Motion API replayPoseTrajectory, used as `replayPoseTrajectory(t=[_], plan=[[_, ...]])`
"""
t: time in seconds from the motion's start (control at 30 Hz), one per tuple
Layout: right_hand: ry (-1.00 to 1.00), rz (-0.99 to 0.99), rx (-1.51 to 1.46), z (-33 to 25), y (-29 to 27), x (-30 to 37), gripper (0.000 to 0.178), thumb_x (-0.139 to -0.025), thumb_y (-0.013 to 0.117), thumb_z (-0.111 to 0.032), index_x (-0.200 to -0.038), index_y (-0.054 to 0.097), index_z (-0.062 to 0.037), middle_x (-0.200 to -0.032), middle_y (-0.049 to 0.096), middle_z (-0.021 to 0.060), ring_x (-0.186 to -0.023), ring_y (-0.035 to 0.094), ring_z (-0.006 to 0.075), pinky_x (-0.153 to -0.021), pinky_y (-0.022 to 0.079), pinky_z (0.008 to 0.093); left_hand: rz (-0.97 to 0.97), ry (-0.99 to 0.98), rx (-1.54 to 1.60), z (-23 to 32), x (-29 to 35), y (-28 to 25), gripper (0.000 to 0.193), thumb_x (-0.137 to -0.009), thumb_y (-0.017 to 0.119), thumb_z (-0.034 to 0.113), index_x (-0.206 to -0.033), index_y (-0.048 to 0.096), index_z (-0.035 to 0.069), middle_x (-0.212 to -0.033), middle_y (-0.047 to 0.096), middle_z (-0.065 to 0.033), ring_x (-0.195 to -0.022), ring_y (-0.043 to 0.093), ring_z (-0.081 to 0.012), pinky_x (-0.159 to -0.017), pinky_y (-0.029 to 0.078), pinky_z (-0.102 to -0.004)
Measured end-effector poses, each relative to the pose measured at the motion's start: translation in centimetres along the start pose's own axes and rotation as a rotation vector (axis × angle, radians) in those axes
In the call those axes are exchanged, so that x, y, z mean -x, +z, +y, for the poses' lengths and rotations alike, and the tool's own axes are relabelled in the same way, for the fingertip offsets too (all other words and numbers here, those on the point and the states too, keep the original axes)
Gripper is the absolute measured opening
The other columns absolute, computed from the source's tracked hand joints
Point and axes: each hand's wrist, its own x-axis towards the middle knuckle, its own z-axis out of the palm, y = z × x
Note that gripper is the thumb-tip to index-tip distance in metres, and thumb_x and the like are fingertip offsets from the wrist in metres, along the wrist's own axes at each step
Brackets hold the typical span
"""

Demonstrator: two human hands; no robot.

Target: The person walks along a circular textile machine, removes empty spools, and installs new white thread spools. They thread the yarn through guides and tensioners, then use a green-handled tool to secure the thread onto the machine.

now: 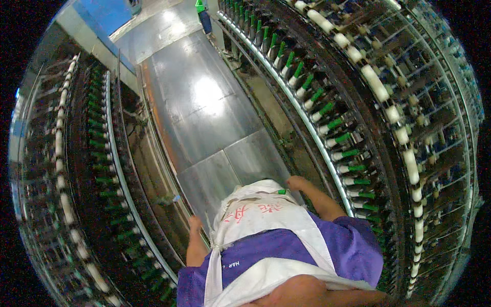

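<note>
My left hand hangs low at my left side, near the lower rail of the left spinning machine. Its fingers are too small and blurred to read. On the other side, my right hand is held beside the front of my white apron, apart from the right machine. How its fingers lie cannot be made out, and no object shows in it. A small green piece sits at the apron's upper edge, close to the right hand. The nearest bobbins to my right arm are green-topped bobbins in a curved row.
Spinning machines flank me, with white rollers on the right and a row of green bobbins on the left. A shiny metal-plated aisle runs ahead between them. A green and dark object stands at the right machine's far end.
</note>
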Motion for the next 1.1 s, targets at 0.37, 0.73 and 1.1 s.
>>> replayPoseTrajectory(t=[0.37, 0.73, 1.1], plan=[[0.226, 0.137, -0.366, 0.6, -10.4, -14.8, 0.027, -0.075, 0.051, -0.021, -0.086, 0.064, -0.0002, -0.085, 0.062, 0.0203, -0.078, 0.06, 0.0351, -0.071, 0.048, 0.0456, -0.109, 0.6, 0.7, 54.7, -27.0, -19.2, 0.021, -0.085, 0.059, 0.022, -0.078, 0.057, 0.002, -0.066, 0.054, -0.0018, -0.06, 0.048, -0.0098, -0.057, 0.04, -0.0236], [0.16, 0.756, -0.596, -8.4, -40.9, -17.3, 0.019, -0.08, 0.05, -0.017, -0.089, 0.059, -0.0029, -0.092, 0.061, 0.0162, -0.09, 0.056, 0.0356, -0.076, 0.046, 0.0444, -0.371, 1.199, 0.396, 84.8, -35.1, -13.5, 0.04, -0.086, 0.052, 0.014, -0.124, 0.047, 0.004, -0.112, 0.055, -0.0213, -0.102, 0.055, -0.0332, -0.084, 0.043, -0.04], [0.728, 0.502, -0.773, -20.3, -34.8, -19.5, 0.022, -0.077, 0.051, -0.018, -0.093, 0.059, -0.0044, -0.093, 0.061, 0.0191, -0.092, 0.057, 0.0353, -0.079, 0.046, 0.046, -0.822, 1.17, 0.63, 94.1, -34.4, -14.1, 0.018, -0.078, 0.057, 0.001, -0.09, 0.044, 0.0, -0.075, 0.048, -0.0093, -0.071, 0.048, -0.018, -0.068, 0.042, -0.0308]])
